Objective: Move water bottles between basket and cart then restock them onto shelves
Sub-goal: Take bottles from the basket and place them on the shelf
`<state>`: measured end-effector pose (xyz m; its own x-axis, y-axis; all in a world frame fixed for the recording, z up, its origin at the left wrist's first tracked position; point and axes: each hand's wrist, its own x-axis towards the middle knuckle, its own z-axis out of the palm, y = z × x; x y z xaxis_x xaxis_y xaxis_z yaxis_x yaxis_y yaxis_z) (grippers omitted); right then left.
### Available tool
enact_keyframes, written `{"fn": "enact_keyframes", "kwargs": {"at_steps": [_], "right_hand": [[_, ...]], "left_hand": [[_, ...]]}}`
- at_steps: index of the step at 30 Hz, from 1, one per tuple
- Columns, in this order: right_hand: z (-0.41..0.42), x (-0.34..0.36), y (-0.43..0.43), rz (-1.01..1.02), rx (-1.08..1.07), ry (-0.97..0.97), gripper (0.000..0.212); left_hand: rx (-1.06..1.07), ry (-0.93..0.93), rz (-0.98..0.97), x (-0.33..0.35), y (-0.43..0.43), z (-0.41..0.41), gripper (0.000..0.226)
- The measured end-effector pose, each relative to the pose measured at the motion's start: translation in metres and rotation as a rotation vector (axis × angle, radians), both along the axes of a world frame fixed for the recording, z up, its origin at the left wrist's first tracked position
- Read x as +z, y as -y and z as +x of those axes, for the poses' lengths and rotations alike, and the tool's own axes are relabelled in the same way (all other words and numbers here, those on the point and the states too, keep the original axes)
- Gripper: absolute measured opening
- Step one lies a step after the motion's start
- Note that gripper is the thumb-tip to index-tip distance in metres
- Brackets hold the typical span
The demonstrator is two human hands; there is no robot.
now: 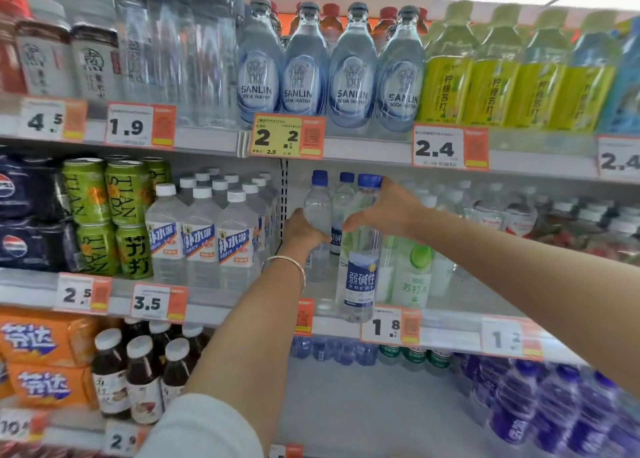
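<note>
A white sleeve is cut off by the lower edge; beyond it a bangle rings the left wrist. The left grip curls round a clear blue-capped bottle, fingers hidden behind it. The right grip clasps a labelled bottle by its shoulder, base at the shelf front. A third bottle stands half hidden behind; bottles further right blur
</note>
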<state>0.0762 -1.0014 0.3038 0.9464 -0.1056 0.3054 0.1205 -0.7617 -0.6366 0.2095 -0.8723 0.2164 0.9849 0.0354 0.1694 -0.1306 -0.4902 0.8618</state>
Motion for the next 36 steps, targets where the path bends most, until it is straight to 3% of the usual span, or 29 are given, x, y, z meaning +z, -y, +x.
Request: {"fn": "enact_keyframes", "kwargs": {"at_steps": [3,6,15,19,21,24,26,29,32,34,36], "right_hand": [[-0.001,-0.002,0.002,0.052,0.033,-0.006,0.077],[-0.001,-0.003,0.003,0.080,0.055,-0.003,0.071],[0.000,-0.001,-0.003,0.026,0.000,0.010,0.080],[0.001,-0.001,-0.008,0.015,0.025,-0.006,0.086],[0.002,-0.002,-0.008,-0.009,0.034,-0.001,0.089],[0.001,0.000,-0.009,-0.030,0.072,0.028,0.083],[0.001,0.001,-0.008,-0.044,0.097,0.050,0.083],[0.003,0.001,-0.009,-0.007,0.161,0.078,0.090],[0.012,0.000,-0.010,-0.013,0.195,0.110,0.089],[0.022,-0.001,-0.012,-0.057,0.205,0.117,0.091],[0.034,-0.003,-0.013,-0.121,0.210,0.108,0.094]], "left_hand": [[-0.001,0.011,0.015,0.001,0.003,0.000,0.054],[0.005,0.005,-0.018,0.002,0.005,0.001,0.052],[-0.024,0.014,-0.061,-0.002,0.004,0.007,0.067],[-0.024,-0.084,-0.036,-0.005,-0.001,0.003,0.098],[-0.018,-0.155,0.087,-0.008,-0.008,-0.004,0.105],[-0.128,-0.159,0.371,-0.017,-0.027,-0.028,0.066],[-0.276,-0.160,0.514,-0.032,-0.038,-0.051,0.051],[-0.449,-0.203,0.659,-0.057,-0.047,-0.079,0.055],[-0.332,-0.018,0.899,-0.078,-0.042,-0.084,0.043],[-0.269,0.024,0.912,-0.080,-0.039,-0.086,0.027],[-0.244,0.004,0.916,-0.079,-0.038,-0.087,0.027]]}}
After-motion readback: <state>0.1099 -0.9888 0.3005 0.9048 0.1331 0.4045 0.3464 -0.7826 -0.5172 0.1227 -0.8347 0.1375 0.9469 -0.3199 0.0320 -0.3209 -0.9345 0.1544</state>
